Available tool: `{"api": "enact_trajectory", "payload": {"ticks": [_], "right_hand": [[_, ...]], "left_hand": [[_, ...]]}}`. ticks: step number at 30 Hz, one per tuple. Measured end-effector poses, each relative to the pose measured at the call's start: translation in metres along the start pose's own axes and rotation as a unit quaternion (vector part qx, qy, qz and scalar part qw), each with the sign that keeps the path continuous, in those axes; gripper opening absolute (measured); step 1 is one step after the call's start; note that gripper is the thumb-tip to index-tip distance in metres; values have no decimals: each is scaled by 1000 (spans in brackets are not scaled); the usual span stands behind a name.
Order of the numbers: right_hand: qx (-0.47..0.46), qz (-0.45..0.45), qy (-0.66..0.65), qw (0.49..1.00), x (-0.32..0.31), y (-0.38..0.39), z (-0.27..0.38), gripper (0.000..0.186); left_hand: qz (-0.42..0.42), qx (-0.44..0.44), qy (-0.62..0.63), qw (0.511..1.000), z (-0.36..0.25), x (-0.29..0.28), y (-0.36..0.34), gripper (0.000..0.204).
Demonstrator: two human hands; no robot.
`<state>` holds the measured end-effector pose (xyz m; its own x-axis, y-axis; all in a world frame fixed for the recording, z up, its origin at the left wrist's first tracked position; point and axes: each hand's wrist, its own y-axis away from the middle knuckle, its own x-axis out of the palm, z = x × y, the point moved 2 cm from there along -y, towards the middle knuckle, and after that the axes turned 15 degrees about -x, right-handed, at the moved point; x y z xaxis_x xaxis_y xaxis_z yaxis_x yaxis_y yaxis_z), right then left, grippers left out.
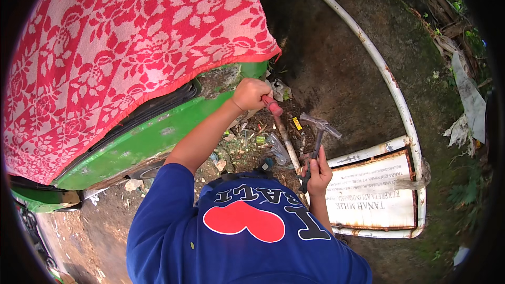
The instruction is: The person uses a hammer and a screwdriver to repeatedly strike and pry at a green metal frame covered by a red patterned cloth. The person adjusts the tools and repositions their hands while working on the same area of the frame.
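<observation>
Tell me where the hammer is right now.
In the head view, the hammer is right of centre, gripped in the right hand, with its metal head appearing just right of a small yellow item.

At upper left, the blanket (131,47) is matt, fuzzy cloth; below it the green panel (168,130) looks like painted metal, glossy but scuffed. Near the centre, the hammer (321,124) has a shiny metal head, and the red handle (273,107) looks smooth. At right, the white pipe (390,79) is rust-flecked metal.
</observation>
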<state>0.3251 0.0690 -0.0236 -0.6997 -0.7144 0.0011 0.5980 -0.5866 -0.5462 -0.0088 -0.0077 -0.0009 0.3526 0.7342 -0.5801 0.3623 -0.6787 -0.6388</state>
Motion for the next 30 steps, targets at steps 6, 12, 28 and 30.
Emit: {"api": "enact_trajectory", "payload": {"ticks": [6, 12, 28, 30], "right_hand": [[12, 11, -9, 1000, -5, 1, 2, 48], [28, 15, -12, 999, -10, 2, 3, 48], [39, 34, 1, 999, -13, -5, 3, 47], [18, 41, 18, 999, -10, -9, 6, 47]], "left_hand": [[-16, 3, -11, 1000, -5, -2, 1, 21], [-19, -2, 12, 1000, -7, -6, -4, 28], [-18, -5, -4, 1000, -6, 3, -2, 21], [-17, -20, -4, 1000, -7, 3, -3, 20]]}}
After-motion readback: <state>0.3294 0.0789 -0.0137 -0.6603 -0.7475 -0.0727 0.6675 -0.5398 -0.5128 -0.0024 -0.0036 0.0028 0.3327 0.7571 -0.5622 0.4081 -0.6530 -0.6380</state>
